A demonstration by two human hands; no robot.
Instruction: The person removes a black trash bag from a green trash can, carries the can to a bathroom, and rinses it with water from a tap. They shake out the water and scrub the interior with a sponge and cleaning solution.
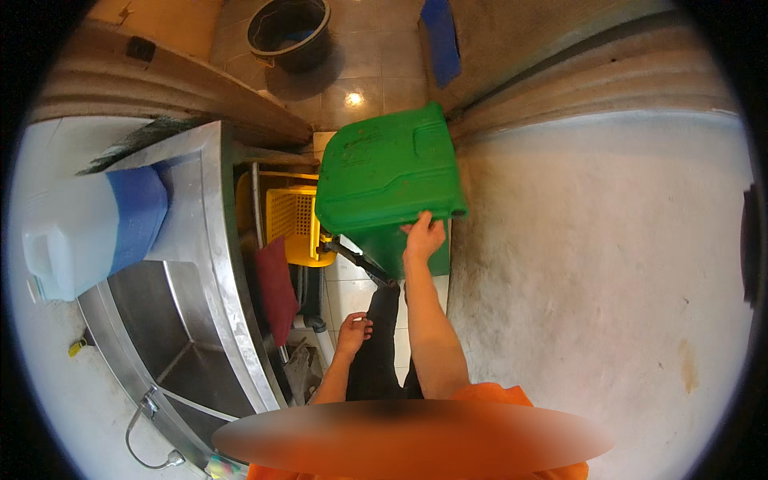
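Observation:
In front of me stands a green plastic wheelie bin (384, 243) with its green lid (384, 168) lying closed over it. My right hand (425, 237) is at the lid's near edge, fingers curled onto it. My left hand (355, 331) hangs lower, by my dark trouser leg, its fingers loosely bent with nothing visible in them. Left of the bin is a yellow plastic mop bucket with a perforated wringer (291, 213). A dark bar (360, 261) slants between the bucket and my legs.
A stainless steel sink (225, 270) runs along the left, with a blue-and-white plastic jug (78, 231) and a faucet (138, 414). A red cloth (277, 288) hangs from its rail. Beyond the doorway sits a black tub (291, 36). A stained white wall (588, 252) borders the right.

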